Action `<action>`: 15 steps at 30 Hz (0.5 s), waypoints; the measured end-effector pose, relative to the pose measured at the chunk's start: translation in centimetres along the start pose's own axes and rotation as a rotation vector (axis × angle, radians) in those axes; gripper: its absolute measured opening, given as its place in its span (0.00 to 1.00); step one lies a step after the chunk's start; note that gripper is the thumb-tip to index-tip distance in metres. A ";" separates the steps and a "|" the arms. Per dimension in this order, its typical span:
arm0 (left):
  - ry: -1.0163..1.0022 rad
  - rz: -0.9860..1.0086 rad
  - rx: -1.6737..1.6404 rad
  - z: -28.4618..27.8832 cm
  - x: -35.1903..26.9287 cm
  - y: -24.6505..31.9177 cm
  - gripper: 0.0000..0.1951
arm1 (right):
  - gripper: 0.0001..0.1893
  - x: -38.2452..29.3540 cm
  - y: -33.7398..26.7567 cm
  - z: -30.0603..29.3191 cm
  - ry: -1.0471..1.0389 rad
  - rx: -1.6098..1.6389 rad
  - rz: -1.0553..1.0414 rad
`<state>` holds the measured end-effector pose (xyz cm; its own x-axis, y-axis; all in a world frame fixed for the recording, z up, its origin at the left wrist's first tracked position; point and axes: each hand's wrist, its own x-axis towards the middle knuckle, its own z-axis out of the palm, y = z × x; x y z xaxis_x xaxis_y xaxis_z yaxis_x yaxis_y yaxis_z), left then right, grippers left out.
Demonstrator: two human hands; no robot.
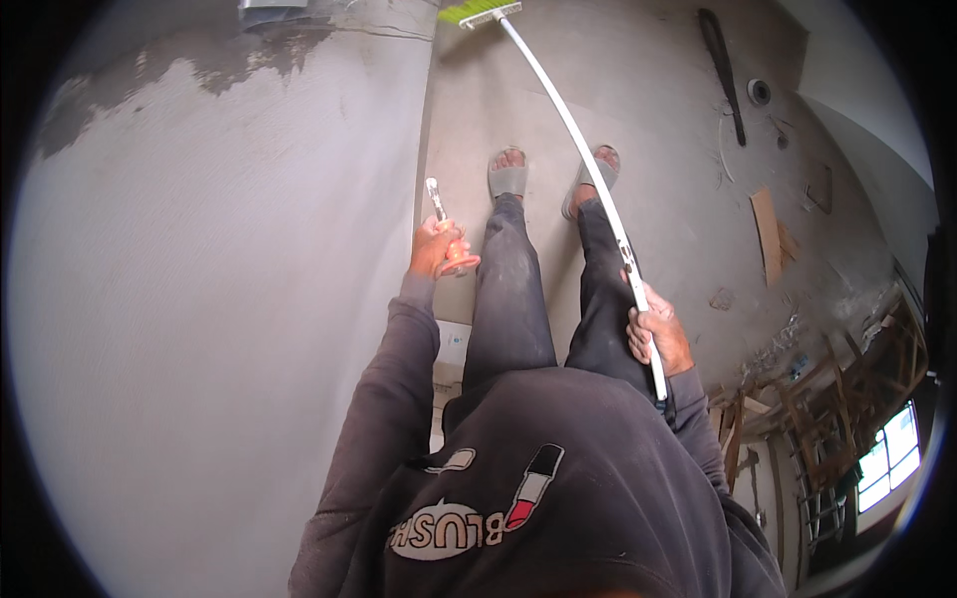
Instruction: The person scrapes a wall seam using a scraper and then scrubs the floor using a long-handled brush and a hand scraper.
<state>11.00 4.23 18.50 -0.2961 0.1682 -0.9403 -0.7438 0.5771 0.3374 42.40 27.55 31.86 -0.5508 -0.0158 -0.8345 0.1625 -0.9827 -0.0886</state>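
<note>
In front of me, close to a plastered wall [224, 247], my left hand [437, 245] grips a small tool [457, 254] with an orange handle and a narrow, stained metal end that points away from me. My right hand [661, 333] is closed round the lower part of a long white broom handle [564, 112]. This handle runs up and to the left past my right foot. At its far end is a broom head [490, 15] with bright green bristles, near the foot of the wall. The underside of the orange-handled tool is partly hidden by my fingers.
My sandalled feet stand on the dusty concrete floor [538, 97]. Farther right lie a dark looped strap or cable [721, 75], a white roll [758, 92] and a wooden board [765, 235]. Wooden frames [830, 418] and debris are at the lower right. Boxes [452, 340] sit by the wall beside my left leg.
</note>
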 end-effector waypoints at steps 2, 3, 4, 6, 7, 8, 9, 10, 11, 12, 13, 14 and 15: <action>-0.012 0.008 -0.109 0.4 -1.0 0.7 0.14 | 0.35 -2.4 0.3 0.1 -0.027 0.065 -0.001; -0.023 0.020 -0.145 0.1 -1.3 0.7 0.14 | 0.36 -3.5 0.9 0.1 -0.040 0.101 0.000; -0.034 0.032 -0.179 -0.2 -1.6 0.7 0.14 | 0.38 -4.6 1.4 -0.4 -0.052 0.152 0.012; 0.029 -0.009 -0.148 -0.7 -2.0 1.0 0.13 | 0.39 -7.1 2.2 -0.6 -0.087 0.257 0.027; 0.063 -0.030 -0.133 -0.9 -2.1 1.2 0.13 | 0.40 -8.6 2.3 -0.8 -0.105 0.309 0.038; 0.092 0.003 -0.095 -0.9 -1.8 1.3 0.13 | 0.41 -10.0 2.3 -1.2 -0.125 0.386 0.056; 0.116 -0.020 -0.078 1.2 -2.2 1.3 0.13 | 0.41 -12.0 1.4 -2.4 -0.112 0.428 0.060; 0.139 -0.040 -0.039 3.0 -3.3 2.8 0.14 | 0.41 -13.8 1.6 -3.1 -0.106 0.427 0.056; 0.160 -0.059 0.001 4.3 -3.9 3.7 0.15 | 0.41 -15.7 1.8 -3.7 -0.100 0.425 0.051; 0.108 -0.021 -0.019 3.7 -3.5 3.1 0.16 | 0.42 -17.4 1.7 -4.2 -0.110 0.471 0.048; 0.169 0.022 0.014 4.5 -3.8 2.8 0.16 | 0.43 -19.2 1.4 -4.6 -0.105 0.469 0.060; 0.230 0.065 0.047 5.4 -4.0 2.4 0.16 | 0.43 -21.3 1.3 -4.9 -0.095 0.483 0.063; 0.288 0.114 0.079 6.4 -4.3 2.3 0.16 | 0.43 -23.4 1.2 -5.2 -0.088 0.495 0.062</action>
<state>14.37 9.97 23.04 -0.5406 0.0091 -0.8412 -0.6505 0.6295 0.4249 59.73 27.73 48.40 -0.6226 -0.0713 -0.7793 -0.1992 -0.9486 0.2459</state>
